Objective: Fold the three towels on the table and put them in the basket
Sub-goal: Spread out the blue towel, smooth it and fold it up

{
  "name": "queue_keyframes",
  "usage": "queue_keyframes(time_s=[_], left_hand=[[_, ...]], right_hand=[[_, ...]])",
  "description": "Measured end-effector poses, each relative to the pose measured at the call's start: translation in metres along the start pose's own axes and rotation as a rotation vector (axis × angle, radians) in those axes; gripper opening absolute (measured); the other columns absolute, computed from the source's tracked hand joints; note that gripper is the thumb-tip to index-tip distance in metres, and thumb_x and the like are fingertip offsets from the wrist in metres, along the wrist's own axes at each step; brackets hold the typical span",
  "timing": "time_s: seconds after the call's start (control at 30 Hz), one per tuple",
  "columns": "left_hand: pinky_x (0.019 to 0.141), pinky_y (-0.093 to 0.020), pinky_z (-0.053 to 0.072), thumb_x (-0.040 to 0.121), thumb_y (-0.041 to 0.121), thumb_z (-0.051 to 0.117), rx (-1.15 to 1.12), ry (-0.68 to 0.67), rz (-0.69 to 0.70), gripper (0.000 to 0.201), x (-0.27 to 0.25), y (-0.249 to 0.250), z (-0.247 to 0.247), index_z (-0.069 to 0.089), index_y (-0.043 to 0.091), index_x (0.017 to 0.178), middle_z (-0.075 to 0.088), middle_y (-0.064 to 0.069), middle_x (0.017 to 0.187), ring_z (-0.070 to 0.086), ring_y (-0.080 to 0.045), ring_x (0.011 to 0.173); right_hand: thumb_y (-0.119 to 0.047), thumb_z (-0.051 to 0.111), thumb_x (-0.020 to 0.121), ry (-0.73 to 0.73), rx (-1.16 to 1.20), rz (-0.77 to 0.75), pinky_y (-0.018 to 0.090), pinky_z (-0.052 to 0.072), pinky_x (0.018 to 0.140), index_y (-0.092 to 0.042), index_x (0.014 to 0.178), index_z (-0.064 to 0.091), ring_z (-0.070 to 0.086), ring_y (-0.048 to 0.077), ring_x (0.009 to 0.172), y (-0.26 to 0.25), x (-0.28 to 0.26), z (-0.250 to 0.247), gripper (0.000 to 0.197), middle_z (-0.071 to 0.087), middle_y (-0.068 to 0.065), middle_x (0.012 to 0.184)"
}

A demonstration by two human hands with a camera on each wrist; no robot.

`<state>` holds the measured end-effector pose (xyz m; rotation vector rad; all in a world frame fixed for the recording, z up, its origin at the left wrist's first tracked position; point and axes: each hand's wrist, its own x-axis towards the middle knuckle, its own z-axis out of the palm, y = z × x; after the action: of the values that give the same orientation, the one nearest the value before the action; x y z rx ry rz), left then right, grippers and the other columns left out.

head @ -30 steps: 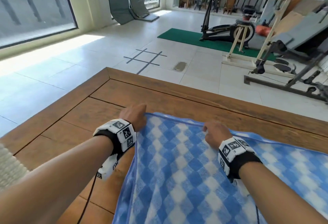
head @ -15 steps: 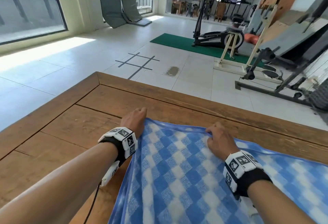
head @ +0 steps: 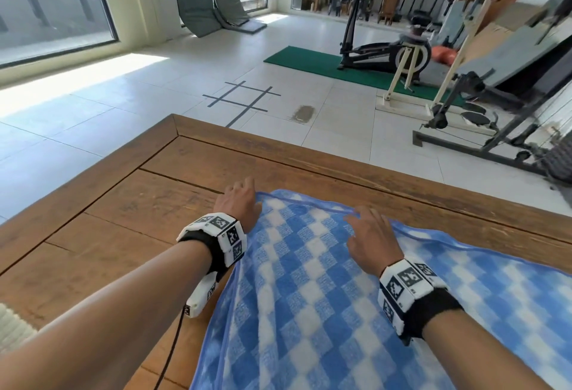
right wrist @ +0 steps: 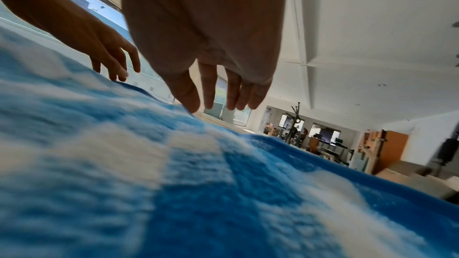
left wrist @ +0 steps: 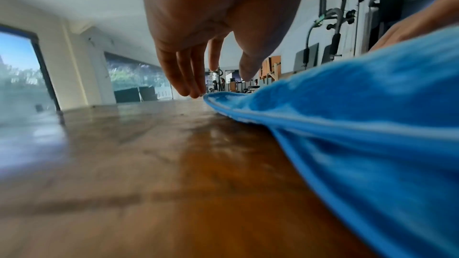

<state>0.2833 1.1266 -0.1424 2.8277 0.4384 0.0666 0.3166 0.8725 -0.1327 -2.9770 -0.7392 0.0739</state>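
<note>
Left hand [head: 240,204] and right hand [head: 370,236], fingers relaxed, rest along the checked towel [head: 309,297]'s far edge on the bench [head: 123,204]; smoothing flat first should square the fold.

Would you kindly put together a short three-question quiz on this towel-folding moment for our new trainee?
1. True or false: the left hand grips a bunched corner of the blue checked towel.
2. Which part of the towel does the right hand lie at? A) its far edge B) its near edge C) off the towel
3. Fill in: the towel lies on a wooden ____.

Key: 1 false, its fingers are straight beside the far corner. 2 A. 3 table.
</note>
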Motion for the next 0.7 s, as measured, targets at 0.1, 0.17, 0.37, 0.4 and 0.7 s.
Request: queue_keyframes(time_s=[0.1,0.17,0.37,0.4,0.7], left_hand=[[0.094,-0.042,0.04,0.092,0.034,0.054,-0.037,-0.04,-0.031,0.044,-0.046,-0.002,-0.003,0.041,0.008,0.125,0.052,-0.017,0.124,0.049,-0.035,0.115],[0.093,-0.04,0.039,0.09,0.034,0.054,-0.05,-0.034,-0.039,0.041,-0.08,-0.005,-0.005,0.046,0.01,0.123,0.051,-0.015,0.123,0.048,-0.033,0.114],[0.082,-0.035,0.038,0.086,0.034,0.059,-0.18,-0.033,-0.101,0.018,-0.191,-0.007,-0.015,0.055,0.017,0.09,0.055,-0.011,0.106,0.052,-0.032,0.102],[0.081,-0.035,0.038,0.085,0.036,0.06,-0.191,-0.064,-0.116,0.019,-0.211,-0.008,-0.015,0.055,0.018,0.088,0.055,-0.01,0.104,0.053,-0.032,0.1],[0.07,-0.027,0.035,0.085,0.044,0.06,-0.139,-0.31,-0.141,0.026,-0.355,-0.01,-0.018,0.06,0.018,0.088,0.054,-0.002,0.093,0.052,-0.021,0.086]], right_hand=[[-0.013,0.045,0.095,-0.069,0.128,-0.12,0.034,0.033,0.102,-0.018,0.132,0.052,0.041,0.023,0.124,-0.032,-0.028,-0.003,0.038,0.048,0.003,0.134],[-0.017,0.047,0.095,-0.073,0.185,-0.182,0.033,0.036,0.098,-0.017,0.126,0.057,0.045,0.023,0.119,-0.058,-0.053,-0.005,0.033,0.053,0.003,0.127],[-0.05,0.054,0.09,-0.182,0.255,-0.153,0.032,0.039,0.069,-0.021,0.077,0.054,0.059,0.025,0.091,-0.119,-0.127,-0.008,0.032,0.064,0.006,0.094],[-0.053,0.054,0.088,-0.218,0.226,-0.141,0.031,0.038,0.068,-0.021,0.074,0.05,0.06,0.027,0.091,-0.125,-0.139,-0.007,0.035,0.065,0.008,0.094],[-0.032,0.048,0.095,-0.364,0.107,-0.1,0.038,0.045,0.084,-0.007,0.11,0.054,0.057,0.034,0.11,-0.14,-0.199,0.009,0.03,0.057,0.018,0.12]])
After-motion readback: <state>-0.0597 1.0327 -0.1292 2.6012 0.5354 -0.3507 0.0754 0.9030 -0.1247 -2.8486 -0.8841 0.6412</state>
